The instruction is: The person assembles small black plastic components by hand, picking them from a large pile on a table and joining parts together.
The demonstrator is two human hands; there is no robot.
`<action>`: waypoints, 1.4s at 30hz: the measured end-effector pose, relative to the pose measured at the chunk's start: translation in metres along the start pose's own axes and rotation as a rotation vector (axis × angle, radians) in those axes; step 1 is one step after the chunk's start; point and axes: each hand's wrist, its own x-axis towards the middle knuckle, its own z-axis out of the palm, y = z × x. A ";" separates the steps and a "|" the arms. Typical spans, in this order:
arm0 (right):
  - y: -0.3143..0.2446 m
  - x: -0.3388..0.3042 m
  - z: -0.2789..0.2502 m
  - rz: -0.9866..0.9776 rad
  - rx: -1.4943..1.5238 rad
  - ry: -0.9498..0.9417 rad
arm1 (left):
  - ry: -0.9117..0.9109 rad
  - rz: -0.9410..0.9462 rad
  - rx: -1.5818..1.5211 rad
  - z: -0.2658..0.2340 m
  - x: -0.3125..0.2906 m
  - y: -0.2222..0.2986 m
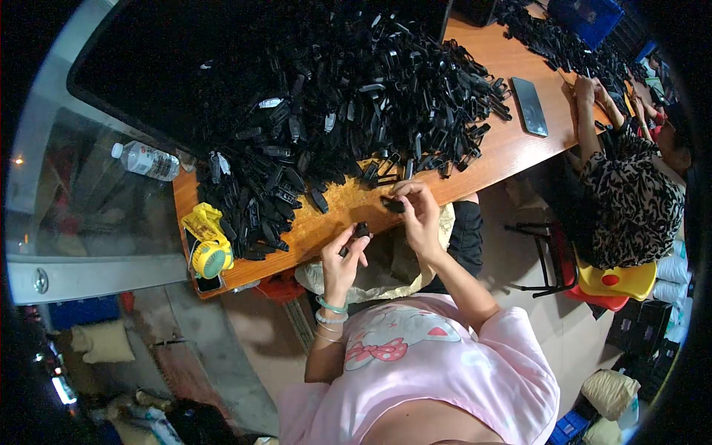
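Note:
My left hand [343,258] is in front of the table's near edge, its fingers closed round a small black plastic part [362,229]. To its right and a little higher, my right hand [421,220] pinches another black plastic part [392,204], dark and curved, between thumb and fingers. The two held parts are apart. Just beyond my hands, a big heap of similar black plastic parts [356,111] covers much of the wooden table [475,174]. Below my hands an open pale sack [439,236] lies at my lap. The exact kind of the parts is too small to tell.
A yellow and green handheld fan [211,256] lies at the table's left corner, with a clear plastic bottle [148,161] behind it. A phone [529,107] rests right of the heap. Another person [630,193] works at the right, near a yellow stool [617,280].

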 end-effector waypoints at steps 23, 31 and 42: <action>-0.002 0.010 0.005 -0.048 0.032 -0.324 | -0.087 -0.016 0.195 0.001 0.007 0.016; -0.020 0.026 -0.021 0.166 -0.264 -0.731 | 0.006 0.223 0.017 -0.002 0.008 0.029; -0.021 -0.021 0.005 0.152 -0.117 -0.305 | -0.045 -0.005 -0.182 0.008 0.004 0.010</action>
